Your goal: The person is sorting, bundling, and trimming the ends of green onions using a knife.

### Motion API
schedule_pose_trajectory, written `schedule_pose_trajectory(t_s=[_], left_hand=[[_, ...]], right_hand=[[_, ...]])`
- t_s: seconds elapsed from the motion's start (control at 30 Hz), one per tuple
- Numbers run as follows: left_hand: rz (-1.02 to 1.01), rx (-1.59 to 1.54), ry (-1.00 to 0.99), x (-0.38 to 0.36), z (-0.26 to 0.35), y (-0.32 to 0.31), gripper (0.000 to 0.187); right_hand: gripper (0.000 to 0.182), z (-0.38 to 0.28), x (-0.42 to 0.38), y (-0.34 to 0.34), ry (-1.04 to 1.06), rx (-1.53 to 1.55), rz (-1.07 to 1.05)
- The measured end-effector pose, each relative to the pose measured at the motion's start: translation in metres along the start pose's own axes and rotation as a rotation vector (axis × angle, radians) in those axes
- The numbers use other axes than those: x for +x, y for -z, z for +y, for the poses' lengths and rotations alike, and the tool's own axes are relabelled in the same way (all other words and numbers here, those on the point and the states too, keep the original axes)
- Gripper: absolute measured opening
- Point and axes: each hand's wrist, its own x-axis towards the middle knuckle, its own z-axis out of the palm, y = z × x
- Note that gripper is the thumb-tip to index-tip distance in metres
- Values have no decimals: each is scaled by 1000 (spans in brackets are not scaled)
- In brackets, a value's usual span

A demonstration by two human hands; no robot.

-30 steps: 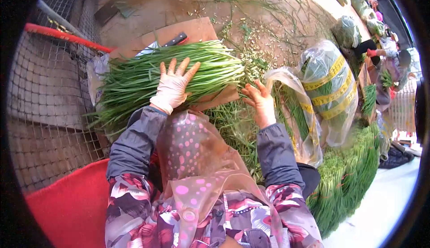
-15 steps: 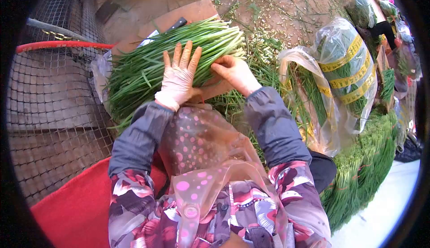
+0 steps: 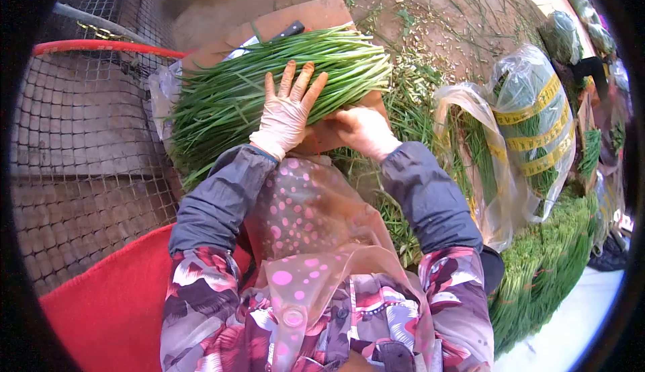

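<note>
A thick bundle of green chives [image 3: 228, 96] with pale stalk ends lies across a brown board [image 3: 329, 12]. My left hand [image 3: 285, 113], in a thin whitish glove with orange-stained fingertips, rests on top of the stalks, fingers spread and open. My right hand [image 3: 366, 130] is at the near edge of the bundle, close to the pale ends. Its fingers are curled, and their tips are partly hidden under the stalks, so what they grip cannot be made out. Behind the bundle lies a knife [image 3: 289, 30] with a black handle, its blade partly covered by leaves.
Cut stalk ends [image 3: 420, 63] and loose leaves litter the ground at right. A plastic-wrapped bundle with yellow tape [image 3: 531, 116] stands farther right, above a long pile of greens [image 3: 551, 278]. Black netting [image 3: 87, 137], a red hose [image 3: 107, 47] and red cloth [image 3: 114, 298] are at left.
My right hand has moved lower along the near edge, its fingertips now tucked under the stalks. My left hand stays spread on the bundle. The whole view has shifted slightly.
</note>
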Motion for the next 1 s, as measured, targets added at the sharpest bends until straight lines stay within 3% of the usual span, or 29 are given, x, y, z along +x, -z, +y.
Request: schedule_pose_trajectory(t_s=[0.07, 0.27, 0.33, 0.4, 0.47, 0.5, 0.53, 0.6, 0.67, 0.7, 0.73, 0.8, 0.83, 1.0], left_hand=[[26, 13, -11, 1, -3, -4, 99], [54, 14, -29, 1, -4, -4, 93], [13, 36, -12, 1, -3, 0, 84], [40, -1, -15, 1, -5, -1, 73], [70, -9, -22, 0, -6, 1, 73], [52, -36, -24, -2, -8, 4, 74], [72, -20, -29, -3, -11, 2, 78], [77, -41, -33, -5, -12, 2, 81], [72, -71, -27, -5, -13, 3, 87], [69, -61, -21, -5, -12, 3, 89], [67, -49, -15, -4, -12, 3, 91], [55, -50, -7, -2, -13, 4, 93], [31, -54, -2, -2, -12, 6, 94], [10, -76, 30, 0, -12, 15, 97]], right_hand=[[20, 1, -16, 4, 33, -178, -42], [18, -24, 9, -11, 247, -270, -180], [16, -26, 31, -28, 232, -384, -266], [18, -26, 44, -30, 226, -244, -244], [26, -32, 53, -25, 200, -334, -424], [24, -26, 53, -32, 200, -278, -405], [24, -18, 48, -43, 198, -262, -228], [24, -2, 42, -34, 120, -265, -287], [22, 7, 26, -9, -9, -166, -332], [23, 13, 14, -5, -118, -42, -201], [22, 19, 9, -3, -295, 175, -126], [20, 17, 2, -8, -612, 941, 104], [16, 2, 5, -4, -716, 1122, 192], [10, -32, 4, -17, -588, 1395, 534]])
